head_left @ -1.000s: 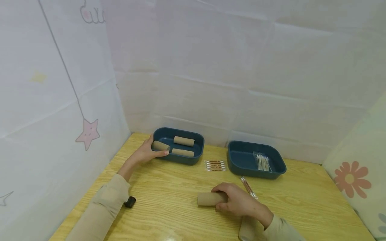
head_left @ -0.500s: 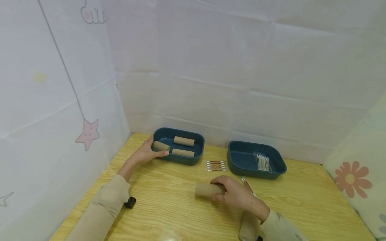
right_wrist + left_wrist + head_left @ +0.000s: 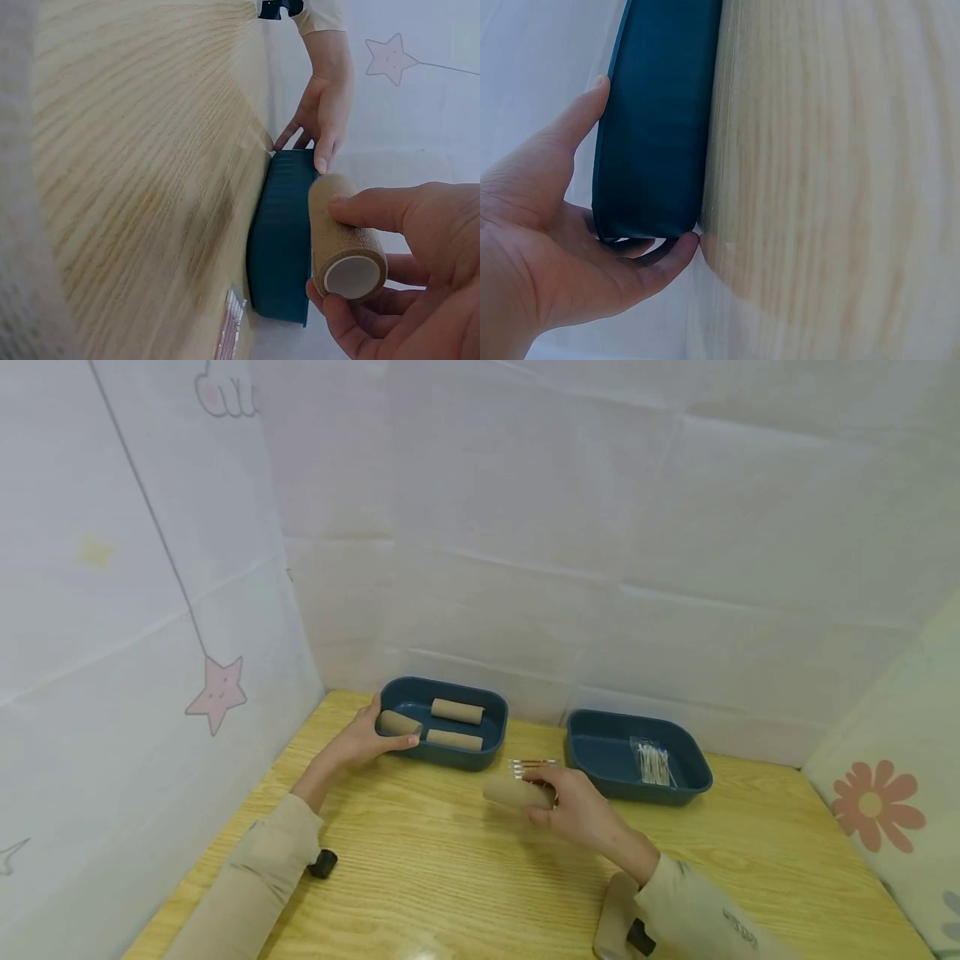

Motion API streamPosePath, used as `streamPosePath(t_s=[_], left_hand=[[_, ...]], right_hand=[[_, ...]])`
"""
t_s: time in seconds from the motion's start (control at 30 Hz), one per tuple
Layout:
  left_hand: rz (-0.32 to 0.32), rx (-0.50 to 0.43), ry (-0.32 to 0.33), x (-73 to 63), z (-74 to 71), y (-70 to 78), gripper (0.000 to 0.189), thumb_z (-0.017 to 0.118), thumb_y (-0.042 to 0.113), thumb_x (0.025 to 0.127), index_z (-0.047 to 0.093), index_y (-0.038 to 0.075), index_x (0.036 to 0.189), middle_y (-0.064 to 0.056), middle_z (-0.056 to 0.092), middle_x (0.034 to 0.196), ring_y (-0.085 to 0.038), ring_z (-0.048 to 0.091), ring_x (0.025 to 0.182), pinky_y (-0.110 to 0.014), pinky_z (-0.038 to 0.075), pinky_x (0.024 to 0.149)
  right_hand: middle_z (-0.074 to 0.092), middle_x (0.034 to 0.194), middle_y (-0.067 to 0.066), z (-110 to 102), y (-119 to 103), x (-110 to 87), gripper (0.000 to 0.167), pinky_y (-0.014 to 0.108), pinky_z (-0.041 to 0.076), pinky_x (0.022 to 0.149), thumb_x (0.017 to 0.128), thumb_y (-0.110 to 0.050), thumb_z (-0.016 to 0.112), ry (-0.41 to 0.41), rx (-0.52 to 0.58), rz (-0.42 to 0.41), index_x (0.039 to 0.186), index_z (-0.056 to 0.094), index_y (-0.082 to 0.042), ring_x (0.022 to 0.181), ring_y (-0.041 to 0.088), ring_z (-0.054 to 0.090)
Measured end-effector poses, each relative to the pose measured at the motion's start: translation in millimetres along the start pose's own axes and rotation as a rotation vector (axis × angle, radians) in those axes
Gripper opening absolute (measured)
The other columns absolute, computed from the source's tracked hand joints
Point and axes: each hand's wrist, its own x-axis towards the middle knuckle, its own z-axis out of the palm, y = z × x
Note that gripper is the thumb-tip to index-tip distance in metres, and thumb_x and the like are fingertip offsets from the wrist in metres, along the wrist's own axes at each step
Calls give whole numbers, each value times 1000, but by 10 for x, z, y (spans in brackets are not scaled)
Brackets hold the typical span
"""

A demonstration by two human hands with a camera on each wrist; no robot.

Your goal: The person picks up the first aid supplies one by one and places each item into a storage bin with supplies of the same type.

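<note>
My right grip (image 3: 577, 806) pinched a tan roll (image 3: 512, 792) off the near right corner of the blue bin (image 3: 459, 760) of similar rolls (image 3: 457, 711), whose left end my left grip (image 3: 363, 741) held, apparently mid-transfer, the next move likely calling for lowering inside.

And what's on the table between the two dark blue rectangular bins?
A flat, clear pack of white-tipped, reddish-brown swabs, partly hidden by the right hand; the head view shows it.
</note>
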Motion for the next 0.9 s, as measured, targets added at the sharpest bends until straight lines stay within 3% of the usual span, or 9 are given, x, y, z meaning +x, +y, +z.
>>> streamPosePath(t_s=[0.5,0.9], left_hand=[[14,-17,7,-6,-4,26,129,75,62,86,-20,17,160,-23,-7,167,-48,-1,150,-70,15,113],[-7,-27,1,-17,3,15,131,75,66,83,-22,20,160,-23,-11,166,-48,-4,150,-71,14,112]], right_hand=[[68,116,5,-63,-98,213,45,33,52,67,87,-19,85,175,-26,1,128,69,-9,88,13,61],[67,121,6,-29,-53,391,48,35,55,75,90,-22,83,209,-77,-41,133,66,-9,98,19,65]])
